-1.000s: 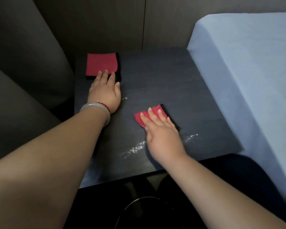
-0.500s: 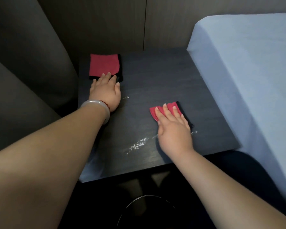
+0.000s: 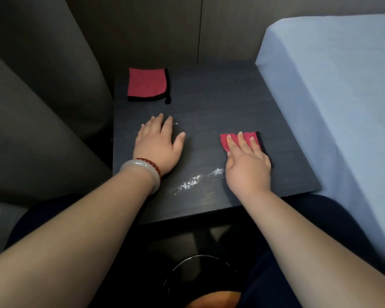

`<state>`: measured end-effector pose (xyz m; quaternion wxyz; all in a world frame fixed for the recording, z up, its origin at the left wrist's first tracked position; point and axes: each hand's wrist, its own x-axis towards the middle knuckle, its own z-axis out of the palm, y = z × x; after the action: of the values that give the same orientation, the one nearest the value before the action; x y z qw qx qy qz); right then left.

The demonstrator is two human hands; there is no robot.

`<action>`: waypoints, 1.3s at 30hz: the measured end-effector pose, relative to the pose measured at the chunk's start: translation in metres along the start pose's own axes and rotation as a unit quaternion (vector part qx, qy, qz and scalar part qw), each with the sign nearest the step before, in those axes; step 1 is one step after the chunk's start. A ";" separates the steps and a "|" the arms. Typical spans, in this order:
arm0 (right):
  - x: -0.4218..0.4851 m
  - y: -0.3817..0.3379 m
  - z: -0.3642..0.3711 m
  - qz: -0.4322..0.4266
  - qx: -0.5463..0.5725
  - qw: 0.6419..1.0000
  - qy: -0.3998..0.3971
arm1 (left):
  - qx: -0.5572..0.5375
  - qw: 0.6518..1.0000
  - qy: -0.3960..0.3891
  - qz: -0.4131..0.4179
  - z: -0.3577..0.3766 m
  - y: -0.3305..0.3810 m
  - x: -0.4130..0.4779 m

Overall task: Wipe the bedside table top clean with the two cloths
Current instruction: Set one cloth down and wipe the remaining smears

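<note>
At the far left a grey padded shape (image 3: 42, 112) runs out of frame, and you can't tell what it is. On the bench (image 3: 209, 96), in the back left corner, the first cloth (image 3: 147, 84) lies folded and flat. It is red with black edging, a small black loop hangs off its near right corner, and nothing touches it.

Your left hand (image 3: 158, 144) lies palm down on the bare bench top nearer to you, well apart from that cloth. Its fingers (image 3: 167, 127) are straight and slightly spread, holding nothing. A pale bangle (image 3: 142, 168) and a string of red beads (image 3: 152, 163) sit at that wrist. A tiny white fleck (image 3: 175, 123) shows just beside the fingertips.

Between your hands, toward the near edge, a streak of white powder (image 3: 192, 181) lies on the dark wood, its right end just beside your right hand (image 3: 249, 167). Below the bench edge a dark round rim (image 3: 198, 263) and an orange patch (image 3: 213, 300) are too dim to identify.

Your right hand presses flat on the second cloth (image 3: 224, 141), its fingers (image 3: 242, 144) straight and close together, not curled round the fabric. The hand hides most of that cloth — only a red strip past the fingertips and a black edge on the right show.

At the right a bed (image 3: 331, 96) in a pale blue sheet stands against the bench.
</note>
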<state>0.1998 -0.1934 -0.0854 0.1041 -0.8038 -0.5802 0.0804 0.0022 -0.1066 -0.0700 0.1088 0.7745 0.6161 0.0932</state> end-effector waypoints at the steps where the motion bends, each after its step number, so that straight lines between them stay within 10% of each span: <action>1: -0.002 0.001 -0.001 -0.011 -0.004 1.000 -0.003 | 0.017 1.000 0.003 0.008 0.003 0.005 -0.004; 10: 0.001 0.023 -0.007 0.029 0.015 0.999 0.012 | 0.092 0.993 0.047 0.053 0.017 0.012 -0.008; 16: -0.019 0.000 -0.004 -0.106 -0.014 0.994 -0.019 | 0.062 0.995 0.051 0.060 0.017 0.011 -0.009; 21: 0.019 0.057 -0.021 0.101 -0.003 0.995 0.009 | 0.044 0.994 0.061 0.077 0.016 0.013 -0.010; 28: -0.009 0.019 -0.008 -0.042 -0.016 0.999 -0.027 | 0.026 0.994 0.057 0.089 0.018 0.010 -0.008; 33: 0.013 0.051 -0.021 0.081 0.006 0.996 -0.021 | 0.024 0.994 0.051 0.097 0.017 0.011 -0.008; 39: -0.010 0.018 -0.012 -0.091 -0.030 0.995 -0.019 | 0.010 0.992 0.045 0.119 0.018 0.010 -0.007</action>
<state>0.2157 -0.2089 -0.0787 0.0760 -0.7488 -0.6548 0.0682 0.0152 -0.1169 -0.0848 0.0612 0.8385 0.5244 0.1347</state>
